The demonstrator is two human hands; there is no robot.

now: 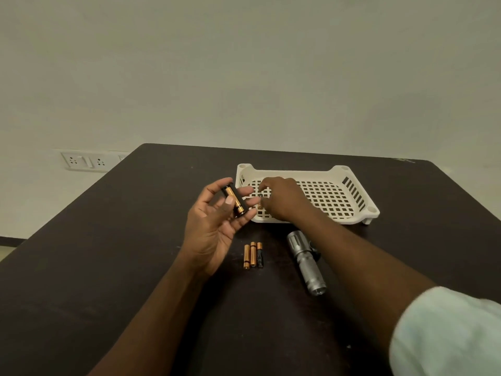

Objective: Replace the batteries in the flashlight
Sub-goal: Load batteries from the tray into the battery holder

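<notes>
The battery holder (235,201) is gripped in the left hand (217,221), fingers curled round its sides; a small dark item is pinched by the right hand (279,198) over the basket (352,202). Three batteries (253,255) are lined up on the counter (108,267) just below both grips, the flashlight (306,263) beside them. Light, smooth and likely slippery, each battery is best taken mid-body.

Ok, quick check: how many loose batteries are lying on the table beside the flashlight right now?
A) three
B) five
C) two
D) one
A: three batteries lie side by side on the dark table, left of the flashlight, while the left hand holds the battery holder.
</notes>
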